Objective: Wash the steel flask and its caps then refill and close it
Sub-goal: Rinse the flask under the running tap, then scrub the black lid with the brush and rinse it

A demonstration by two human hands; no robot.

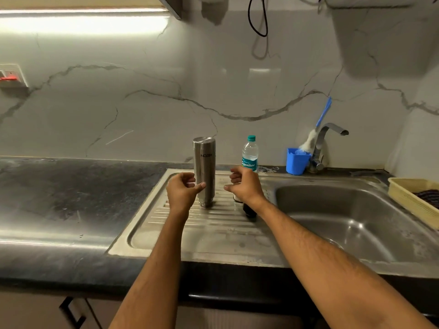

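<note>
the steel flask stood upside down on the ribbed draining board of the sink, its mouth end down on the ridges and its printed name reading inverted. the left hand hovered just beside the flask's lower left, fingers loosely curled, with the thumb tip touching or almost touching the steel wall; it gripped nothing. the right hand hung just to the right of the flask, apart from it, fingers also loosely curled and holding nothing. under the right wrist a dark cap lay on the draining board, partly hidden by the arm, with a paler piece just behind it that could not be made out. a plastic water bottle with a teal cap stood behind the right hand at the back of the board. further right, a blue cup holding a brush sat beside the tap. a tan basket rested at the far right. the dark tabletop ran off to the left.
</note>
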